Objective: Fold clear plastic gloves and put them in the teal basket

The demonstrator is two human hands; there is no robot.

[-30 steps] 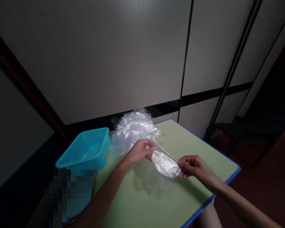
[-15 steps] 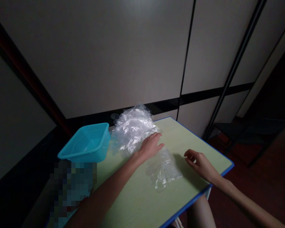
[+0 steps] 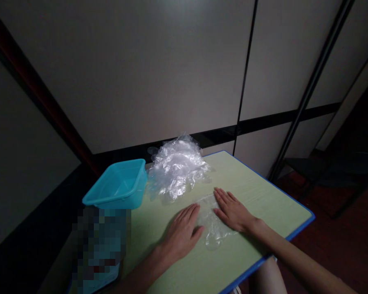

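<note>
A clear disposable plastic glove (image 3: 214, 233) lies spread on the pale green table (image 3: 257, 183), its rounded finger ends toward me. My left hand (image 3: 183, 230) rests at the glove's left edge, palm down with the fingers stretched out. Across its right part lies my right hand (image 3: 233, 211), flat and open, hiding some of the film. Beyond both hands is a heap of crumpled clear plastic gloves (image 3: 179, 167), shiny and tangled together.
A turquoise plastic basin (image 3: 115, 200) stands at the table's far left corner. Below it is a blurred-out patch (image 3: 101, 249). Pale cabinet panels (image 3: 171, 81) rise behind the table, whose edge (image 3: 294, 232) is blue. A dark chair (image 3: 328, 171) stands to the right.
My left hand has drawn back from beside the heap to the glove's left edge. My right hand has moved left and come down flat on the glove.
</note>
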